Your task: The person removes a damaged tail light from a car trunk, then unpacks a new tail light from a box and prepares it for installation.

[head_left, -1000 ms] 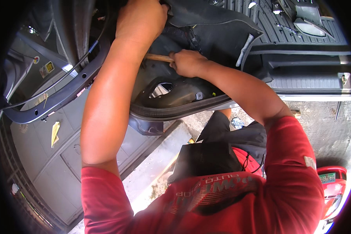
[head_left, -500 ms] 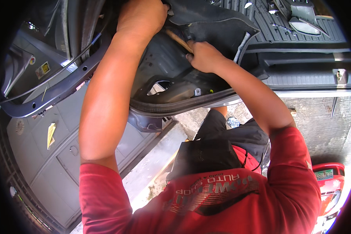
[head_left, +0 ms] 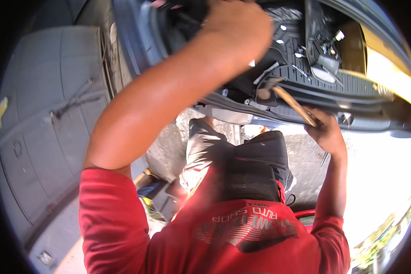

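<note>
My right hand (head_left: 326, 130) is closed around the wooden handle of a hammer (head_left: 294, 104). The hammer's metal head points to the left, over the rear sill (head_left: 360, 116) of a vehicle's cargo area. Raised at the top middle, my left hand (head_left: 242, 32) reaches over the dark inner side of the vehicle body. Its fingers are cut off by the upper edge and turned away, so whether it holds anything does not show. Below that hand lies a dark trim flap (head_left: 269, 59).
On the ribbed cargo floor (head_left: 292, 73) lie loose parts and a light-coloured lamp-like piece (head_left: 323, 75). A cardboard box (head_left: 351, 48) stands at the far right. To the left is a large grey panel (head_left: 55, 118). Concrete ground (head_left: 169, 146) lies below the bumper.
The view has shifted to the right. My right hand has drawn the hammer out of the body cavity, back and to the right, so its head now shows. My left hand stays raised.
</note>
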Motion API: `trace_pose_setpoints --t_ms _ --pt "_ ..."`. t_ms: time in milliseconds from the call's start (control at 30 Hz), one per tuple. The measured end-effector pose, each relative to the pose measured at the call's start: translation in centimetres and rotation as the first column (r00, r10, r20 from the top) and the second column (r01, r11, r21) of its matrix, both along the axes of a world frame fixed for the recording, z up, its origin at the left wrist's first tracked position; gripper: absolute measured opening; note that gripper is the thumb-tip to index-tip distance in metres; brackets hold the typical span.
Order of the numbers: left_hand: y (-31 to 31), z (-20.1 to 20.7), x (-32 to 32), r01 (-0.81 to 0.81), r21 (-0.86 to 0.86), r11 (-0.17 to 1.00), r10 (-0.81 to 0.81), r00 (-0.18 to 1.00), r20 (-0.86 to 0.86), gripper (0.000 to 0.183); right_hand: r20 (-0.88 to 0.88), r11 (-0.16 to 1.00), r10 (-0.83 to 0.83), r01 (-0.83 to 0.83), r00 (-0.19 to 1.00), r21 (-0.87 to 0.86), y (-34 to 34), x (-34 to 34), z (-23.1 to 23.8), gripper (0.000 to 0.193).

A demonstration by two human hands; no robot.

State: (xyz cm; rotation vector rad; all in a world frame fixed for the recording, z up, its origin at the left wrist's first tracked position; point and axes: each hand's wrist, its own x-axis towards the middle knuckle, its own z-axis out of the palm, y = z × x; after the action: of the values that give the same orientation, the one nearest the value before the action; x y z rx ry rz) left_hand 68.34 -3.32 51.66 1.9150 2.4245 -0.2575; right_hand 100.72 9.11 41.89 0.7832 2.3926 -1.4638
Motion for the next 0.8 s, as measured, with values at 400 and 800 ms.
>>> trace_pose_setpoints --t_ms 400,800 --pt "-26.5 -5.3 11.6 -0.536 0.678 0.502 -0.180 0.702 0.689 0.028 0.252 0.841 0.078 -0.200 0.964 0.503 4.4 -3.4 -14.3 0.046" --pt "-48.3 -21.1 1.6 -0.703 -0.442 0.557 0.690 0.097 0.717 0.057 0.767 0.785 -0.030 -0.459 0.641 0.415 -7.8 -3.9 -5.0 0.074"
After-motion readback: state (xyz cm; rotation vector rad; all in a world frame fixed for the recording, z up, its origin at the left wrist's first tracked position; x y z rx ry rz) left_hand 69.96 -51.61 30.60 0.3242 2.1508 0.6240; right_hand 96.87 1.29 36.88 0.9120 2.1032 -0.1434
